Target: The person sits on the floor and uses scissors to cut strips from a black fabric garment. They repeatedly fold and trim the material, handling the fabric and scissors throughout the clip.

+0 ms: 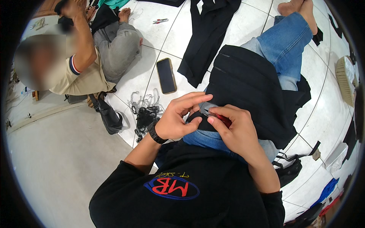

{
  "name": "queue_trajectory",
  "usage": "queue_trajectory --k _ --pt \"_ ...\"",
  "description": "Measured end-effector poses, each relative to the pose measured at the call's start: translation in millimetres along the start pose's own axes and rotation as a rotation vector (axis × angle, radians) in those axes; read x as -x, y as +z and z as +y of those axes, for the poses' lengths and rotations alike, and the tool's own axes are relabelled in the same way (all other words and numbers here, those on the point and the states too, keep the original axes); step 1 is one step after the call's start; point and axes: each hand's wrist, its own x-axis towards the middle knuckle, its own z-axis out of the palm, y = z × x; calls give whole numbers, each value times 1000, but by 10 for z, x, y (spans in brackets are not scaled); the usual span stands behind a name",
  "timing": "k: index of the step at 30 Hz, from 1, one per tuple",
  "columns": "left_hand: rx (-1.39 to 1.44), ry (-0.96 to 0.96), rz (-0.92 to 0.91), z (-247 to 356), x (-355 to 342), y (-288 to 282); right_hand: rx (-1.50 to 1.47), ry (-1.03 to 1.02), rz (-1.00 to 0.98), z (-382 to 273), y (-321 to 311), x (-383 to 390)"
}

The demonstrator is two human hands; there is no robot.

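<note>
- We've got one red tool point(226, 121) clamped in our right hand point(238, 127), over the black cloth point(253, 95)'s near-left corner
- our left hand point(176, 119): thumb and forefinger apart
- one phone point(166, 76), one thread pile point(146, 117), left of the cloth

Head view: left of a head-worn pair, looking from above
Facing: steeply down and forward, past the black shirt point(205, 207) to the tiled floor point(175, 41)
Nearness: shirt closest, hands point(173, 121) point(242, 127) close at centre, co-worker point(78, 79) farther, upper left
Fisheye rim: dark, curved, bending floor lines
</note>
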Motion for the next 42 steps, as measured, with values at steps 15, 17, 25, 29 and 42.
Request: queue_trajectory --k 15,17,25,29,42 --pt "-58 45 -8 -61 12 41 -58 -12 1 7 77 6" --pt "-59 37 -15 -64 8 39 -70 -15 10 16 84 2" --pt "-168 -78 -82 115 -1 -43 -175 -139 47 125 -31 49" --pt "-407 -125 -128 345 19 -296 63 -273 173 385 -249 175" --pt "109 241 355 226 -290 -1121 246 313 143 307 -2261 1817"
